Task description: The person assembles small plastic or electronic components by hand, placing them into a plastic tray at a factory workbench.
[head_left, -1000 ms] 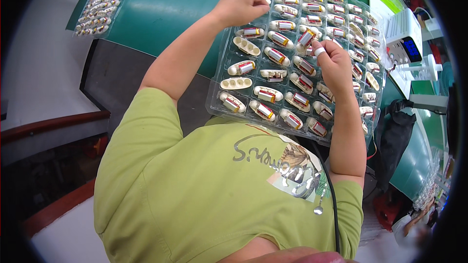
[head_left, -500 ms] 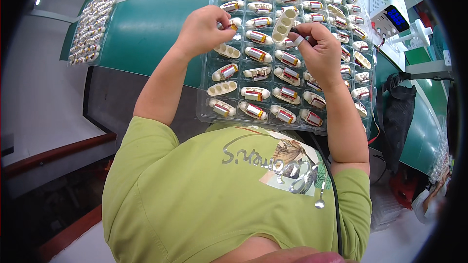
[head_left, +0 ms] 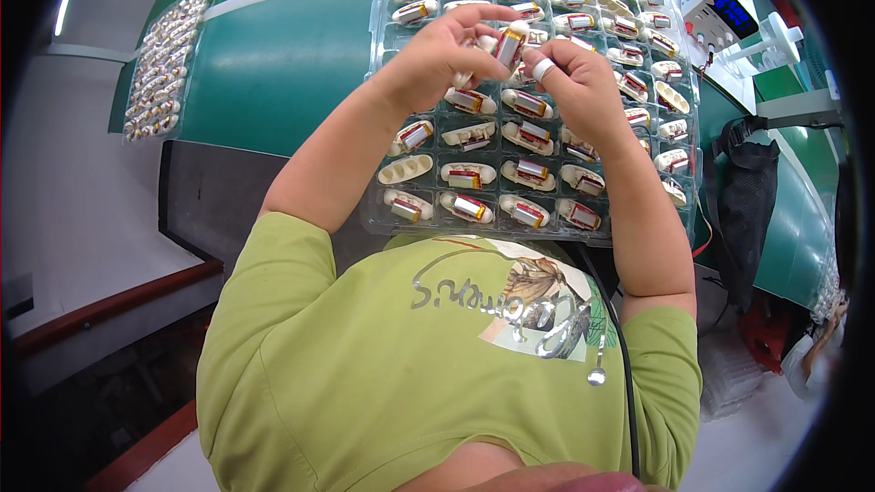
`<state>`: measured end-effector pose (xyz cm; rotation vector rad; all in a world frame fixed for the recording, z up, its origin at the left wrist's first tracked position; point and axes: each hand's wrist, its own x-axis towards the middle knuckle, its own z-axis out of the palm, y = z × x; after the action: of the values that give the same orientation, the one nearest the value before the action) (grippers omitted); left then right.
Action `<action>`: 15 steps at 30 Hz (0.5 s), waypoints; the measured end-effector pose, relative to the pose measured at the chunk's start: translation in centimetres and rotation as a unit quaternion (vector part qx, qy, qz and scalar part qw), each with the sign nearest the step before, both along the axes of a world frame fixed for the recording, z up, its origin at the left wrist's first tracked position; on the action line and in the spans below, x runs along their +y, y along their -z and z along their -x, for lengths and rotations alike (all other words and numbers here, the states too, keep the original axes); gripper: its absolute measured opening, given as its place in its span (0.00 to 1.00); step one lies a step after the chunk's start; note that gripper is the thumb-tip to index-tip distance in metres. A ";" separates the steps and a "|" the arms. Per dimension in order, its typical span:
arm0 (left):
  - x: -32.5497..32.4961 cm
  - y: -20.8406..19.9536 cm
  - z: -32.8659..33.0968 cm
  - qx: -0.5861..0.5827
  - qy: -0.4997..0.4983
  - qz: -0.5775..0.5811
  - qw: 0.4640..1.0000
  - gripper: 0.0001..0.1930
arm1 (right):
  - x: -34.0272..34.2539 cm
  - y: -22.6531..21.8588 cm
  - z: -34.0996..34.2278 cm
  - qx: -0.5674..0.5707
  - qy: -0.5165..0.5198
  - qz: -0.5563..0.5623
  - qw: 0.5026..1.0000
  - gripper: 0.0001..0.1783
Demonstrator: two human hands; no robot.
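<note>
A cream oval housing (head_left: pixel 512 42) with a silver battery pouch on it is held up between my two hands, above the tray. The fingers of my left hand (head_left: pixel 445 56) curl about its left side, with the index stretched over the top. Further cream parts (head_left: pixel 463 79) show within that hand, partly hidden. My right hand (head_left: pixel 579 82) pinches the housing's lower right side with thumb and fingertips; a white band circles one digit. Beneath lies a clear compartmented tray (head_left: pixel 538 235) with rows of similar housings, most bearing silver batteries and some showing bare round recesses, such as one shell (head_left: pixel 406 169) at the left.
A second filled tray (head_left: pixel 169 64) lies at the far left of the green table (head_left: pixel 283 46). At the back right stand a white device (head_left: pixel 720 0) with a lit display and a white spool (head_left: pixel 779 41). A black bag (head_left: pixel 747 210) hangs at the right.
My left hand has moved right to meet my right hand. The cream shell with round recesses that my right hand held up is no longer plainly seen; a housing with a battery shows between the hands.
</note>
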<state>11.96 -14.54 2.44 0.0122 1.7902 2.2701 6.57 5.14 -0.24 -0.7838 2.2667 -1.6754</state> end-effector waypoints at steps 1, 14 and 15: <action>0.7 -0.4 0.2 0.082 0.021 0.111 0.990 0.28 | 0.2 -0.1 0.1 -0.018 -0.015 0.002 1.000 0.12; -2.4 2.0 0.9 0.115 -0.145 0.265 0.946 0.20 | -0.1 0.2 0.2 -0.064 -0.022 -0.012 0.998 0.12; -3.7 1.6 1.1 0.084 -0.198 0.250 0.944 0.20 | 0.3 0.0 0.6 -0.080 0.005 0.036 0.996 0.12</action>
<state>10.91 -18.25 0.89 -0.2773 2.6171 2.0167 5.94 5.44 -0.25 -0.6293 2.1166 -1.7665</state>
